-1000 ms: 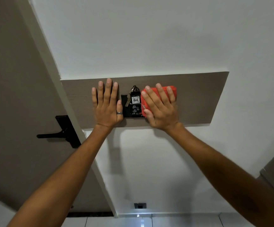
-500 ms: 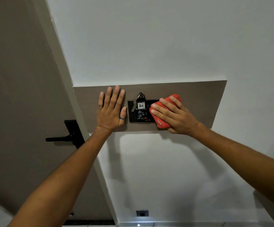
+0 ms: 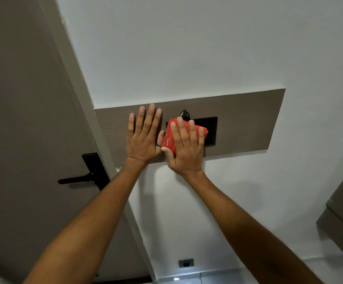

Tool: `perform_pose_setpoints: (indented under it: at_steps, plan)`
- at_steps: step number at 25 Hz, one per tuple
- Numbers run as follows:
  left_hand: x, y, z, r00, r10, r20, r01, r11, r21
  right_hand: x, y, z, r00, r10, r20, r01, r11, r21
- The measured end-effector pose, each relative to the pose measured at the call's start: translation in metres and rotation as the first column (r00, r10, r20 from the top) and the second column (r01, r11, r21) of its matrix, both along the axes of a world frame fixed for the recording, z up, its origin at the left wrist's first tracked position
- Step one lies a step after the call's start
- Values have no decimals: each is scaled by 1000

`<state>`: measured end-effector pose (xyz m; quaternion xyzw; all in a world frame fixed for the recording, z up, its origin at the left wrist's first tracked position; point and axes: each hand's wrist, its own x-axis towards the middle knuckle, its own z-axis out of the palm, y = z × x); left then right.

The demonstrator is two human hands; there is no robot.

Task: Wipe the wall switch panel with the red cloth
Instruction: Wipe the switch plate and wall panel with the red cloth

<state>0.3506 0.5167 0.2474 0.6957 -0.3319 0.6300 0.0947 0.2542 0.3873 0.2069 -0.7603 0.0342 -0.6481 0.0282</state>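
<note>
Flattened palm-down, the right hand (image 3: 184,149) presses the folded red cloth (image 3: 171,137) against the wall, fingers spread over it and thumb tucked at its lower edge; the cloth is pinned under the hand, not pinched. It covers the left part of the black switch panel (image 3: 210,130), so the uncovered stretch of the panel lies directly to the right of the grip, beyond the little finger. The panel's long axis runs sideways, along the brown wall strip (image 3: 246,124), which suggests the next stroke calls for a sideways sweep to the right. A key ring (image 3: 184,114) peeks out just above the fingertips and could snag the cloth if the hand drifts upward. The left hand (image 3: 144,138) lies open and flat on the strip just left of the cloth, empty, its thumb touching or nearly touching the cloth's edge; it appears to brace only.
</note>
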Motion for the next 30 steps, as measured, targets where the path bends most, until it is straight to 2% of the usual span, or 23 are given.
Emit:
perform_pose_setpoints:
  at_steps: [3,5,7,10,13,15,16,18,19,22,23,25,26,29,30]
  plan:
    - [2,-1,-2,1000,-1,8,1,1000,11,11,-7,0,989,-61,137,57,998,34]
    - [1,-2,0,1000,-14,2,14,1000,-10,14,-14,0,979,-48,197,66,994,-88]
    - [2,-1,-2,1000,-17,0,17,1000,9,14,-21,-2,981,-29,190,61,985,-161]
    - [0,-1,1,1000,-12,-27,12,1000,-20,15,-12,3,971,-64,232,70,997,-18]
    - [-1,0,-2,1000,9,-30,-8,1000,13,16,-21,-8,980,-35,197,72,981,-180]
    - [1,1,3,999,11,-44,-11,1000,4,16,-21,-2,970,-29,242,51,995,-82]
    - [-1,2,4,999,-6,-50,6,1000,1,15,-26,-2,969,-20,247,44,995,-94]
    - [0,1,0,999,8,-32,-8,1000,17,14,-46,-8,976,-13,218,81,949,-303]
    - [0,0,-1,999,25,-30,-24,999,28,14,-55,-11,978,11,207,64,934,-351]
    - [0,1,1,999,9,-40,-8,1000,12,17,-37,-11,978,-2,210,35,987,-155]
    - [0,1,1,999,6,-38,-6,1000,4,16,-30,-12,978,2,208,32,987,-157]
    - [1,0,0,999,-8,-33,8,1000,3,14,-43,-13,982,11,188,53,942,-330]
    - [0,1,-1,999,-6,-34,6,1000,6,11,-50,-14,984,-1,178,63,937,-345]
    - [0,-1,-5,1000,3,-24,-3,1000,7,11,-23,-19,986,15,165,-15,1000,-3]
    - [0,-1,-4,1000,-7,-20,7,1000,7,15,-9,-21,987,-9,163,5,1000,27]
